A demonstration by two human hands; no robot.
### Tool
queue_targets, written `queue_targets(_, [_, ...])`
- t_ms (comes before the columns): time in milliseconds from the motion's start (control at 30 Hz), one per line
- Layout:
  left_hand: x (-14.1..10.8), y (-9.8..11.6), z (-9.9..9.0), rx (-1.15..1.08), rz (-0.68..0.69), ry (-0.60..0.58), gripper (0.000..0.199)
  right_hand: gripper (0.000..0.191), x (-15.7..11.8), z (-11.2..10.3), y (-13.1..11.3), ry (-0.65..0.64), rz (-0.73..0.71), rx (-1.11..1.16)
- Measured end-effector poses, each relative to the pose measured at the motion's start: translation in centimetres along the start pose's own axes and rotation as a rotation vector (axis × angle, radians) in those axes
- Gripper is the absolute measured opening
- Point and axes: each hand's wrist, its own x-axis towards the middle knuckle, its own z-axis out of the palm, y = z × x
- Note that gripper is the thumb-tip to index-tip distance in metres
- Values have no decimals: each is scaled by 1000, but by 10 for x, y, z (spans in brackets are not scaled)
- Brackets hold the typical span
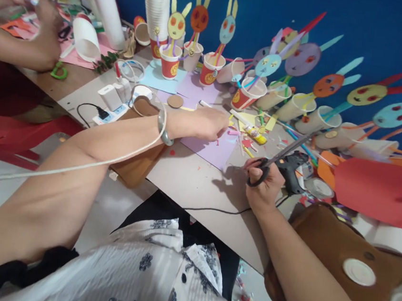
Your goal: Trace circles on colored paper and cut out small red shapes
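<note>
The scissors [287,150] sit in the right grip [265,183], their long axis running from it up and away to the right, toward the row of paper cups with rabbit heads, so the blades point past the purple sheet [210,152] rather than at it; that sheet lies on the table [190,180] to the left of the right grip and a little farther from the body, directly under the left grip [211,124], which is the nearer of the two; the sheet's own long axis cannot be told, since the left grip and forearm cover part of it.

The right grip is closed around the black handles, thumb uppermost; whether the blades are parted is too blurred to tell; the left grip is palm down with its fingers curled, and the fingertips are turned from view, so I cannot tell whether they pinch anything or only touch the sheet.

Just right of the left grip lie a white marker [239,117] and a yellow glue tube [256,135], among paper scraps; just beyond the right grip is a black device [293,172]; farther right of it is a red sheet [376,192].
</note>
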Motion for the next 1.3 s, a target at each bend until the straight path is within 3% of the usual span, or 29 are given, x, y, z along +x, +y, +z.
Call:
queue_targets(100, [27,6,10,201,-15,13,27,48,1,0,-3,57,-3,6])
queue_targets(333, [84,19,34,228,135,42,33,51,4,0,-10,146,4,48])
queue_targets(533, [110,21,56,242,237,16,24,49,4,-3,-3,140,12,11])
queue_targets(767, [109,6,51,119,242,81,28,47,4,-1,-6,140,8,19])
queue_targets(967, [106,14,46,149,205,-36,24,50,6,0,-9,158,37,22])
queue_targets(1133, [108,19,52,170,208,8,19,47,7,-1,-7,163,0,76])
queue_targets(1300, [103,19,38,26,188,59,13,48,8,-2,-8,150,17,84])
